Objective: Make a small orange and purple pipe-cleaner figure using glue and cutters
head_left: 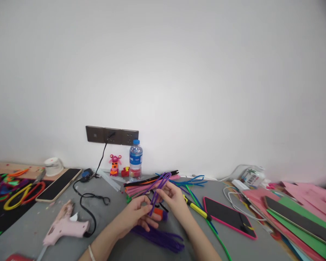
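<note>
In the middle of the view, a bent purple pipe cleaner (166,176) is held between both hands, its looped end pointing up. My left hand (139,214) pinches its lower end between thumb and fingers. Higher up, my right hand (171,197) grips it near the loop. Below the hands lies a bundle of dark purple pipe cleaners (160,238). An orange and purple piece (163,214) sits just behind my left fingers, partly hidden. Behind the hands, pink and black pipe cleaners (137,189) are piled up, with blue ones (195,180) beside them.
A pink glue gun (66,226) with a black cord lies left. Phones (61,185), scissors (25,194), a water bottle (136,159) and a small figure (114,166) stand or lie around. Right are a yellow cutter (198,209), a pink-edged tablet (228,217) and coloured sheets (301,221).
</note>
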### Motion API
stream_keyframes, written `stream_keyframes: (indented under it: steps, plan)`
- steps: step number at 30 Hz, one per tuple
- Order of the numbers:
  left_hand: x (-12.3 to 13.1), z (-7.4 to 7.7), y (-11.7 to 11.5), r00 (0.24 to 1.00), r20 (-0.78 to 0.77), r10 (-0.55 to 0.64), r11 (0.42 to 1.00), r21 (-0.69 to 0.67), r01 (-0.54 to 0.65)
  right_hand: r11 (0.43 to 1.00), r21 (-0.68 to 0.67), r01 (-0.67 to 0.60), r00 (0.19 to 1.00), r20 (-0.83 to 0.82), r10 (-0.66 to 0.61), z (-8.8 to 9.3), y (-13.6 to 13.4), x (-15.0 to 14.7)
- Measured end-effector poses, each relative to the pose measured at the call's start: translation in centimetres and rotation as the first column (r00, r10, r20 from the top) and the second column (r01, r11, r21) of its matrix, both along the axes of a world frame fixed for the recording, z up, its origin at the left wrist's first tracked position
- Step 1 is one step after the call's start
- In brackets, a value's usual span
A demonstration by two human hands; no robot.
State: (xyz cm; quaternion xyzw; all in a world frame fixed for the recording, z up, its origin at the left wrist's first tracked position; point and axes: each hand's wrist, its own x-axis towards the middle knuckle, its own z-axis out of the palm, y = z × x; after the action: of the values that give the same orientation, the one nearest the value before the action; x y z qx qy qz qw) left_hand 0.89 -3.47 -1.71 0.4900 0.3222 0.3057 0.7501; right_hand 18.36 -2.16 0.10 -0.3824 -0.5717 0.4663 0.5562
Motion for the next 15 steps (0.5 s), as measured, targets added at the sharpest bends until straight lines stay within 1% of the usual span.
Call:
stream_keyframes:
  steps: [3,10,15]
  plan:
    - [-0.03,-0.05,-0.05,1.000,0.017,-0.017,1.000,-0.002,0.017,0.999,-0.016,-0.038,0.999,-0.021,0.038,0.08,-0.09,-0.17]
    - [0.01,0.40,-0.24,0.999,0.024,-0.040,0.999,-0.036,0.041,0.999,0.010,-0.033,0.999,0.004,0.033,-0.48,-0.23,-0.23]
    - [0.03,0.37,-0.24,0.999,-0.030,-0.030,0.998,-0.064,0.028,0.997,0.025,-0.070,0.997,0.021,0.070,-0.36,-0.44,-0.51]
